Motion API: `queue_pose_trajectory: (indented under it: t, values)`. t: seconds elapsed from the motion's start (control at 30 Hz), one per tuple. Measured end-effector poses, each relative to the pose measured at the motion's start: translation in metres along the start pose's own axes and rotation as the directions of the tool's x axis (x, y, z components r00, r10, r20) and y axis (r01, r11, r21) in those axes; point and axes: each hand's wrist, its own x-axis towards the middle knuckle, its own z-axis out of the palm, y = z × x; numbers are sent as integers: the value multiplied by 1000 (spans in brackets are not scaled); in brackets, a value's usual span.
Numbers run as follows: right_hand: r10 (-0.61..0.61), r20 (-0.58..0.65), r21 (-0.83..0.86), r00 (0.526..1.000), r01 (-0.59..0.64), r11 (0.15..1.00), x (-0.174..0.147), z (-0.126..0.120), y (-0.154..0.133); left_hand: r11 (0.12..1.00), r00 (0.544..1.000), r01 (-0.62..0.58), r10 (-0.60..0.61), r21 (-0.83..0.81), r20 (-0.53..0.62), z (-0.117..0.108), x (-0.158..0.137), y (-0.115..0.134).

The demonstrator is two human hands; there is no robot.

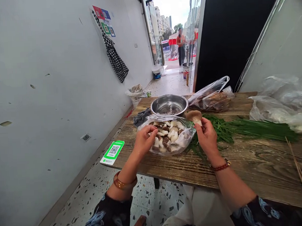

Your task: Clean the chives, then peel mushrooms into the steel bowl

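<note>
A mushroom (194, 116) with a broad brown cap and pale stem is held up in my right hand (207, 134), fingers closed around the stem. Over the left rim of an open clear plastic bag (184, 141) is my left hand (145, 139), thumb and fingers drawn together; whether anything small is between them I cannot make out. Inside the bag lie several mushrooms (174, 135) with brown caps and whitish stems. Behind the bag stands a steel basin (169, 105). Cut green leaves (218, 126) are spread on the table just beyond my right hand.
The wooden table (238, 162) also bears a dark cloth (142, 117), a QR code card (113, 152), a bag of brown stuff (213, 100), long green stalks (264, 128), thin sticks (296, 163) and white plastic bags (280, 104). A person (180, 46) stands outside the doorway.
</note>
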Motion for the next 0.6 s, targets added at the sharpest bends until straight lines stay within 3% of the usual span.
queue_pose_trajectory:
  t: [0.17, 0.27, 0.4, 0.5, 0.6]
  values:
    - [65, 10, 148, 998, -66, 987, 4, 1, 3, 991, 979, 122, -128, -49, -156, -16, -3, 11]
    - [136, -28, 243, 990, -125, 962, 6, 1, 5, 979, 973, 116, -146, -170, -177, -27, -9, 28]
    - [189, -48, 299, 981, -166, 940, 7, 0, 3, 942, 999, -46, 46, -332, -8, -36, -21, 79]
    - [185, -25, 292, 982, -170, 941, 7, -2, -1, 841, 956, -195, 277, -505, 93, -42, -36, 131]
    - [185, -7, 289, 983, -175, 941, 7, -3, -6, 793, 942, -193, 315, -578, 116, -53, -53, 171]
